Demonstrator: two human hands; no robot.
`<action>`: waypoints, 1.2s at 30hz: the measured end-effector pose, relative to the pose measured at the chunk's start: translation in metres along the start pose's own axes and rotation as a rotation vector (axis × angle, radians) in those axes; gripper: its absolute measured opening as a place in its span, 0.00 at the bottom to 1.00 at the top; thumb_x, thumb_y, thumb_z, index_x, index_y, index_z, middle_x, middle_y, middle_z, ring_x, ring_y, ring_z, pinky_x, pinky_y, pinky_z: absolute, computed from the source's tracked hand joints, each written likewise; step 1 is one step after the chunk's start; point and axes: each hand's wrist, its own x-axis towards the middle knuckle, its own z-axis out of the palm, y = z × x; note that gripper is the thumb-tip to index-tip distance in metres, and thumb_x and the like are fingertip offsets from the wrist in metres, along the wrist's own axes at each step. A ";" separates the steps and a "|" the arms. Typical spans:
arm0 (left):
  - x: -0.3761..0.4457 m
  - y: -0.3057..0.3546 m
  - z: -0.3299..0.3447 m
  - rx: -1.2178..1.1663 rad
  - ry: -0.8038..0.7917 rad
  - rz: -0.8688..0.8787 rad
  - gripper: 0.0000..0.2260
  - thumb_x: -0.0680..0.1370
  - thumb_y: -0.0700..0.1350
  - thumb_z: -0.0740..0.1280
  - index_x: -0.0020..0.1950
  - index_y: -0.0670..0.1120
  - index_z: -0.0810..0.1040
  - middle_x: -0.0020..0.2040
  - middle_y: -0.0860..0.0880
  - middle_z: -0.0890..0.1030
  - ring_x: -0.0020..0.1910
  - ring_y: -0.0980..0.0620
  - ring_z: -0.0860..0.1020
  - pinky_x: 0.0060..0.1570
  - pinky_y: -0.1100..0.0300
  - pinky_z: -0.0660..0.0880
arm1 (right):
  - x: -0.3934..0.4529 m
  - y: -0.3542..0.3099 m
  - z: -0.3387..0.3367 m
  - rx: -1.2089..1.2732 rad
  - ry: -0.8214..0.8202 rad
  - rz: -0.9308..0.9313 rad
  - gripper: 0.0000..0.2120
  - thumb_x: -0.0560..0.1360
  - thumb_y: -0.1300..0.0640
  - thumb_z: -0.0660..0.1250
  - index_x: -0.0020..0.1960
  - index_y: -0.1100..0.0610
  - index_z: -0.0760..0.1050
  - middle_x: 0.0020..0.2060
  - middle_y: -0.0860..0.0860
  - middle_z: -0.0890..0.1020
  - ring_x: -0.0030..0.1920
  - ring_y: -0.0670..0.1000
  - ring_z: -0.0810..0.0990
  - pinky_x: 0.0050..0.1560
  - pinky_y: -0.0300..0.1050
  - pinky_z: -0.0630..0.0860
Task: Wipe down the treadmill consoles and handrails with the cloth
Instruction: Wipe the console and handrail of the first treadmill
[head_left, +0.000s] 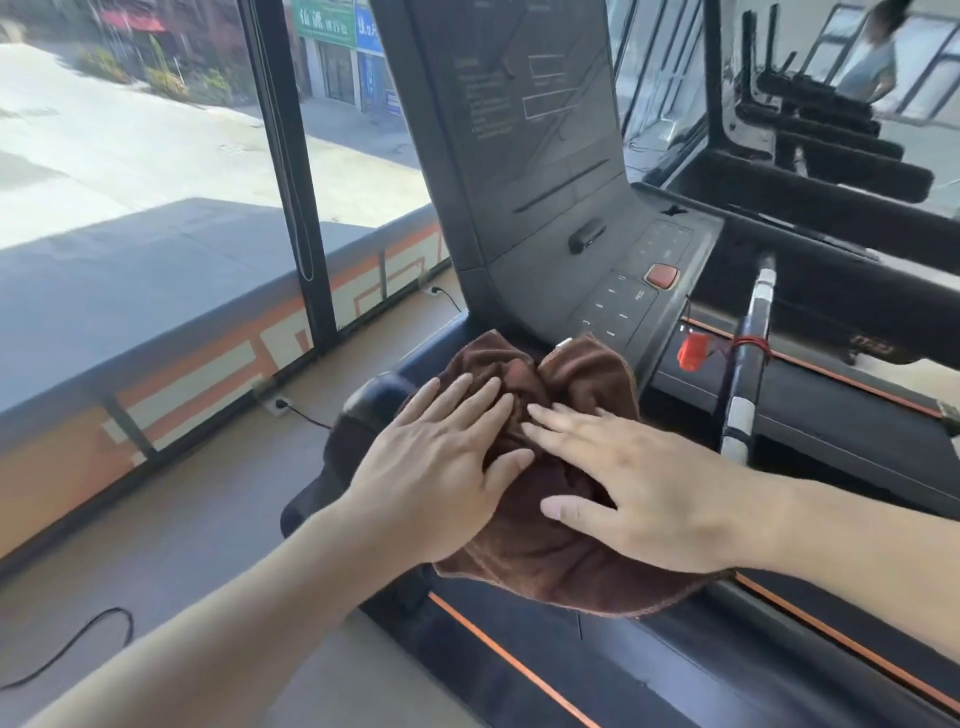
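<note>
Both hands lie flat on a brown cloth (545, 519) that is bunched up over the left handrail (358, 410) of the treadmill, just below the console (545, 171). The left hand (436, 467) presses down on the left part of the cloth, its grip wide apart: the fingers are straight and spread, clamped on nothing, the thumb pointing toward the other hand. The right hand (660, 493) rests on the right part of the cloth in the same way, fingers straight and slightly fanned, thumb stretched out over the cloth. The fingertips of the two hands nearly meet over a fold in the middle of the cloth. The far edge of the cloth touches the base of the console near the number keys, with a red button (662, 275) beyond them. A red clip (693, 352) hangs beside the centre bar (753, 358).
</note>
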 end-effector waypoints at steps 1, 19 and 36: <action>-0.001 -0.004 0.001 -0.001 0.015 -0.019 0.34 0.79 0.68 0.40 0.83 0.56 0.51 0.83 0.58 0.48 0.82 0.58 0.42 0.80 0.57 0.37 | 0.010 0.001 -0.005 -0.003 0.001 0.008 0.31 0.84 0.39 0.54 0.84 0.45 0.50 0.81 0.36 0.49 0.80 0.36 0.45 0.79 0.36 0.40; 0.019 -0.017 0.004 -0.040 0.090 -0.047 0.31 0.80 0.62 0.41 0.83 0.54 0.53 0.83 0.57 0.51 0.82 0.57 0.46 0.79 0.59 0.39 | 0.081 -0.006 -0.010 -0.265 0.011 0.107 0.24 0.81 0.46 0.48 0.65 0.54 0.77 0.65 0.54 0.80 0.68 0.55 0.74 0.74 0.54 0.63; -0.022 0.068 0.041 -0.023 0.101 0.476 0.28 0.82 0.60 0.56 0.77 0.45 0.70 0.77 0.50 0.70 0.79 0.48 0.64 0.77 0.49 0.57 | -0.108 -0.034 0.065 -0.247 0.175 0.417 0.41 0.68 0.36 0.74 0.72 0.62 0.75 0.64 0.57 0.82 0.59 0.54 0.84 0.56 0.50 0.82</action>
